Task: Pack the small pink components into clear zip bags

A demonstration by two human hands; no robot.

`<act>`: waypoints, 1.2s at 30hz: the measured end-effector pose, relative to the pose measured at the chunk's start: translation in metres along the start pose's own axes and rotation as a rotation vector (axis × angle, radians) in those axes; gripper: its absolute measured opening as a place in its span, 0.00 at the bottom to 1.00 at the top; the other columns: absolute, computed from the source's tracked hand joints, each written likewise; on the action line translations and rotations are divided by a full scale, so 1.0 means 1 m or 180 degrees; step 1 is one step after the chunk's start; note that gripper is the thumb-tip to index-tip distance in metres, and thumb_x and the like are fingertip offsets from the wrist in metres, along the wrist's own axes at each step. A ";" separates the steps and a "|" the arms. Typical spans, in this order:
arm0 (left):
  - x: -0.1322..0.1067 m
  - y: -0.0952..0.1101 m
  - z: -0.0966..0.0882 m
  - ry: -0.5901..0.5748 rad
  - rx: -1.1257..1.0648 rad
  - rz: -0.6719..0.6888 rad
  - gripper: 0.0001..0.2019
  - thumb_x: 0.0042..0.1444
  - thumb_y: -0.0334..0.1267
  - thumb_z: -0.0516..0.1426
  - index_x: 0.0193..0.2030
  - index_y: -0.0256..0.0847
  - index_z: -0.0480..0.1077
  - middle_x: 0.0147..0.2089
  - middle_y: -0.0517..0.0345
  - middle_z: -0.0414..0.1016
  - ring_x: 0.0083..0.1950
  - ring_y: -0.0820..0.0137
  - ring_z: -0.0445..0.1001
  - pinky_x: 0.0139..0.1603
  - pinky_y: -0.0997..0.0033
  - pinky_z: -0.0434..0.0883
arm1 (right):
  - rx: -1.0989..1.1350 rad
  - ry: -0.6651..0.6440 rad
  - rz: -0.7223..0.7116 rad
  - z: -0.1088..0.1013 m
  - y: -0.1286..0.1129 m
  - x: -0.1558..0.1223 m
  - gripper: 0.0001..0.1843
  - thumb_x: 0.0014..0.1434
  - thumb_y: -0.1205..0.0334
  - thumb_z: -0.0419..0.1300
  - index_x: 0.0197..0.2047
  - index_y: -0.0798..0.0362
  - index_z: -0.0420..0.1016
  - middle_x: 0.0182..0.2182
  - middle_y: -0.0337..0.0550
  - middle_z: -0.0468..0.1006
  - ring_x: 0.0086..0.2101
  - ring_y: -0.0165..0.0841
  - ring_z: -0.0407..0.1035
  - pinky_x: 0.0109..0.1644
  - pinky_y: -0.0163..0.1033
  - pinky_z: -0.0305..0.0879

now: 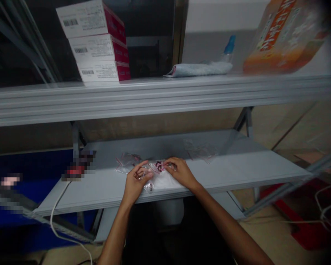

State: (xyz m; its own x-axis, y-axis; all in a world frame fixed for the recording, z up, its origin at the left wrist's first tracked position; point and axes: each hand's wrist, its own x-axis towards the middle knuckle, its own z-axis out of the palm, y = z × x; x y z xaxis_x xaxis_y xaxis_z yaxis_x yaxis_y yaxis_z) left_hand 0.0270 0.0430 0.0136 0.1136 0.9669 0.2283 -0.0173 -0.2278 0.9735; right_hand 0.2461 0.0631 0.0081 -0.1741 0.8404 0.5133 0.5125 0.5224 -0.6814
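Both hands rest on a grey work surface [237, 167] below a shelf. My left hand [136, 182] has its fingers curled and pinches the edge of a small clear plastic bag [150, 176]. My right hand [180, 171] pinches the bag's other side, fingertips beside a cluster of small dark pink parts [159, 166]. A few more small parts [149, 187] lie just in front of the left hand. Other clear zip bags [127, 162] lie just behind the left hand.
More clear bags [200, 150] lie farther back on the right. The shelf above [154, 97] carries three stacked white and red boxes [98, 42], a folded cloth [198, 69], a bottle [228, 49] and an orange package [285, 35]. A white cable [56, 209] hangs off the left edge.
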 end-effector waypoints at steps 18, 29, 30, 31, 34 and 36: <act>-0.001 0.000 0.001 -0.0010 -0.0015 0.0217 0.31 0.51 0.36 0.66 0.63 0.43 0.66 0.55 0.49 0.72 0.42 0.72 0.76 0.46 0.71 0.72 | -0.0862 -0.0011 0.0220 0.007 0.013 -0.013 0.06 0.61 0.69 0.59 0.37 0.53 0.78 0.38 0.44 0.78 0.40 0.35 0.72 0.47 0.38 0.63; 0.000 0.004 0.002 0.0096 0.0351 0.0093 0.20 0.48 0.40 0.67 0.50 0.40 0.77 0.35 0.56 0.79 0.36 0.69 0.76 0.40 0.71 0.72 | 0.0805 -0.0396 -0.0207 -0.001 -0.028 0.007 0.07 0.60 0.59 0.64 0.39 0.51 0.82 0.37 0.45 0.78 0.38 0.34 0.71 0.42 0.37 0.67; 0.000 0.005 0.002 0.0115 0.0359 0.0092 0.20 0.48 0.40 0.67 0.49 0.40 0.78 0.34 0.56 0.79 0.34 0.70 0.75 0.38 0.72 0.72 | 0.0781 -0.0473 -0.0257 0.000 -0.031 0.008 0.07 0.59 0.59 0.64 0.40 0.50 0.82 0.37 0.45 0.78 0.38 0.34 0.71 0.42 0.37 0.67; 0.000 0.005 0.003 0.0134 0.0376 0.0088 0.20 0.48 0.40 0.67 0.49 0.40 0.78 0.35 0.56 0.80 0.34 0.70 0.75 0.38 0.72 0.72 | 0.0768 -0.0538 -0.0305 0.000 -0.032 0.008 0.07 0.59 0.59 0.64 0.40 0.50 0.82 0.37 0.45 0.78 0.39 0.34 0.72 0.41 0.37 0.67; 0.000 0.005 0.003 0.0230 0.0405 0.0053 0.18 0.49 0.41 0.67 0.47 0.39 0.79 0.38 0.54 0.81 0.38 0.68 0.76 0.40 0.70 0.72 | 0.0821 -0.0616 -0.0384 -0.001 -0.030 0.006 0.08 0.63 0.61 0.60 0.42 0.49 0.82 0.40 0.45 0.78 0.41 0.34 0.72 0.43 0.37 0.67; 0.000 0.004 0.003 0.0289 0.0377 0.0016 0.18 0.49 0.42 0.66 0.47 0.39 0.79 0.41 0.52 0.82 0.40 0.66 0.77 0.43 0.69 0.72 | 0.0781 -0.0508 -0.0323 -0.003 -0.022 0.003 0.11 0.66 0.64 0.56 0.44 0.50 0.81 0.41 0.45 0.78 0.42 0.33 0.72 0.46 0.37 0.67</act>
State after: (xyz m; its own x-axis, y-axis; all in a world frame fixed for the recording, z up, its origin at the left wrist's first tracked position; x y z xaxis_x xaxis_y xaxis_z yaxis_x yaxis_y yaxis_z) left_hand 0.0302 0.0421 0.0174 0.0234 0.9709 0.2383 0.1002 -0.2394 0.9657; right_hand 0.2371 0.0538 0.0266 -0.3538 0.7841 0.5099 0.2707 0.6077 -0.7466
